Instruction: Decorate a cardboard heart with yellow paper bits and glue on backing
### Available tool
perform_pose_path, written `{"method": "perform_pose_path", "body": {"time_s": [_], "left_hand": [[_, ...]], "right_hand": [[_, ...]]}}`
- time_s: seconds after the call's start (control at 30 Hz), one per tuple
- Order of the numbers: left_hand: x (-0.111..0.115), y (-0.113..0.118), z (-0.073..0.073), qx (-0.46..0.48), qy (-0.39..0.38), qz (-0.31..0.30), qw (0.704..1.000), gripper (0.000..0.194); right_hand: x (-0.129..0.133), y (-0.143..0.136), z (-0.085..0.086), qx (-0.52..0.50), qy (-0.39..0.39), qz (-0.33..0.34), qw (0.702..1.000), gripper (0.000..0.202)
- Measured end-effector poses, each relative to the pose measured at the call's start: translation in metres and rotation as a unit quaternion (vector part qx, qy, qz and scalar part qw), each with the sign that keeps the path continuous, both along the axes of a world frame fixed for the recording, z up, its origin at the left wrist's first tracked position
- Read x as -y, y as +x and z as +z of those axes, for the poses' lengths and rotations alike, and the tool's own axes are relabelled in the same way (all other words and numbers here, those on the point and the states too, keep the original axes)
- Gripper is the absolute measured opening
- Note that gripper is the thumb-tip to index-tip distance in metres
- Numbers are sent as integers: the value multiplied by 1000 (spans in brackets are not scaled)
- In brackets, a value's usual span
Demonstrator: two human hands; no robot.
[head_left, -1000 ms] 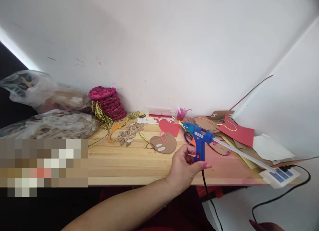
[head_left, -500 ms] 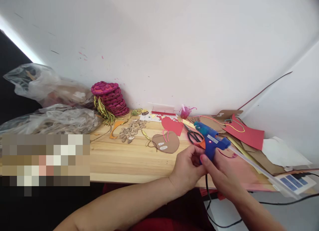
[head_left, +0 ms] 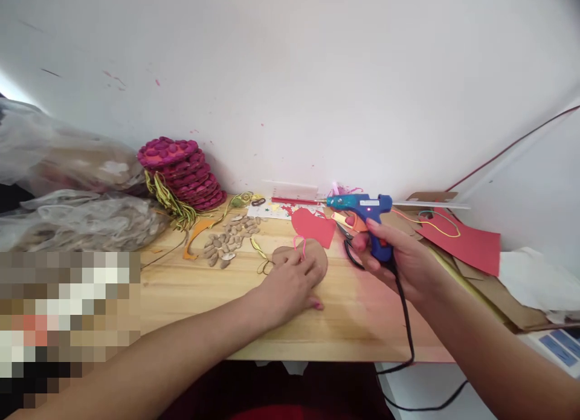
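Note:
My right hand (head_left: 399,257) is wrapped round the handle of a blue hot glue gun (head_left: 362,205), raised over the table with its nozzle to the left. A red light glows on its side, and a clear glue stick (head_left: 430,205) sticks out of its back. My left hand (head_left: 292,284) rests on a brown cardboard heart (head_left: 320,257), fingers over it and thumb apart; nothing shows as gripped. A loop of pink cord (head_left: 299,245) lies on the heart by the fingertips. Behind it is a red paper heart (head_left: 312,226). Black-handled scissors (head_left: 348,251) lie partly hidden behind my right hand.
Loose shells (head_left: 226,242), like pistachio shells, lie left of the heart beside an orange scrap (head_left: 194,239). A stack of magenta shell-covered pieces (head_left: 181,172) and plastic bags (head_left: 90,220) stand at left. Red paper (head_left: 475,242) and cardboard lie right. A black cord (head_left: 408,323) hangs from the glue gun.
My left hand has left the glue gun and moved left onto the cardboard heart. My right hand has lifted the gun, now held level. The view has shifted slightly.

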State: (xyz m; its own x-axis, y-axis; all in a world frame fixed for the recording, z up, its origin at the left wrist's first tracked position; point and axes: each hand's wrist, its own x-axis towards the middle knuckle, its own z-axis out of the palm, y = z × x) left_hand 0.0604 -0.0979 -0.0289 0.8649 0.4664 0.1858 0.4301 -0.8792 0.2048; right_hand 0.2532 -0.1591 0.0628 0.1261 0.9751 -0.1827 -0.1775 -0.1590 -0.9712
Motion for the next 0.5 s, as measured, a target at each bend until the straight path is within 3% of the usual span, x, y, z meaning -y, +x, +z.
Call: {"method": "perform_pose_path", "body": {"time_s": [0.1, 0.2, 0.4, 0.5], "left_hand": [[-1, -7, -1, -19, -19, -40, 999, 66], [-5, -17, 7, 8, -55, -81, 995, 62], [-20, -26, 13, 74, -138, -92, 983, 23], [-29, -28, 7, 146, -170, -39, 974, 11]], "right_hand": [[-24, -8, -15, -72, -9, 2, 997, 27], [-45, -14, -40, -113, -19, 18, 993, 24], [-74, -10, -73, -8, 39, -70, 997, 27], [-79, -5, -81, 13, 37, -89, 995, 30]]}}
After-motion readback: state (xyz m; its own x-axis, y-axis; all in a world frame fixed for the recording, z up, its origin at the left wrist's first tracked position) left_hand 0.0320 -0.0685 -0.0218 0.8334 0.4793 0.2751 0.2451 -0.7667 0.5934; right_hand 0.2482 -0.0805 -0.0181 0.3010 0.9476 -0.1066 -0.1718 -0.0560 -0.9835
